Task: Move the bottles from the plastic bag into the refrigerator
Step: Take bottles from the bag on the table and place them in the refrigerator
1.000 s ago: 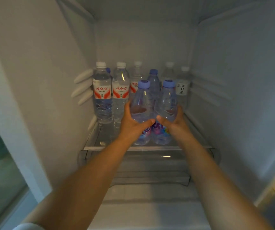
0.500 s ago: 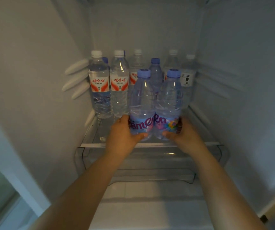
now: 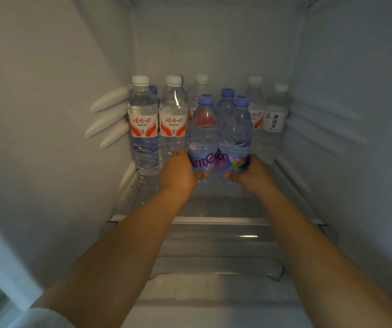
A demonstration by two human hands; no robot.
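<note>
Bottles pushed deeper: our left hand [image 3: 178,171] and right hand [image 3: 253,171] each close their grip on a purple-capped bottle, left bottle [image 3: 202,138], right bottle [image 3: 235,143], now farther from the shelf [image 3: 214,220] front edge, near the back rows. Placement seems nearly done. Both stand upright, caps up, long axes vertical.

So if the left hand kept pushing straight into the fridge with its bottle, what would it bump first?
Probably the white-capped bottle with the red label standing right behind the purple-capped bottle that the left hand holds. The held bottle would reach it before the hand does. How big the gap between them is cannot be told.
</note>
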